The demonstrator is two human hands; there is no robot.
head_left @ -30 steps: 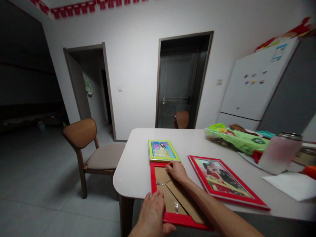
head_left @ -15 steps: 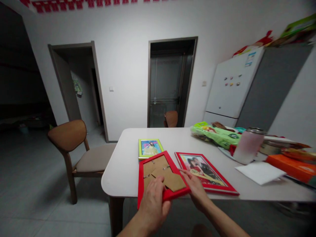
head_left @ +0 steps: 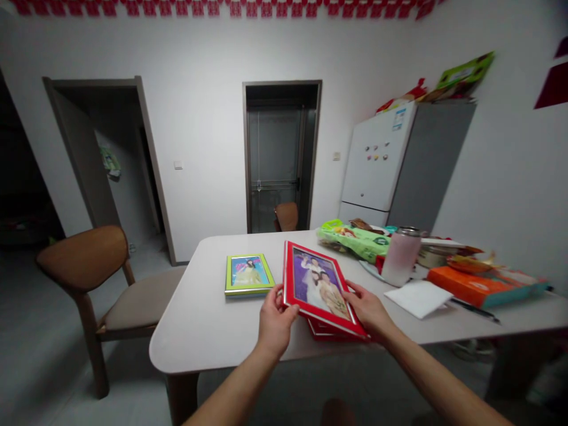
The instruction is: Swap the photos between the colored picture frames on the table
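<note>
Both hands hold a red photo frame (head_left: 317,284) picture side up, tilted above the white table (head_left: 208,322). My left hand (head_left: 274,319) grips its left edge and my right hand (head_left: 369,310) grips its right edge. Under it lies a second red frame (head_left: 320,331), mostly hidden. A smaller green frame (head_left: 247,274) with a photo lies flat on the table to the left.
A green snack bag (head_left: 355,239), a pink lidded jar (head_left: 402,255), a white paper (head_left: 417,297) and an orange box (head_left: 470,285) sit at the right. A wooden chair (head_left: 95,278) stands left of the table. A white fridge (head_left: 377,168) and two doorways are behind.
The red frame was lifted off the table, turned from its cardboard back to picture side up, and now sits over the other red frame. My view shifted right.
</note>
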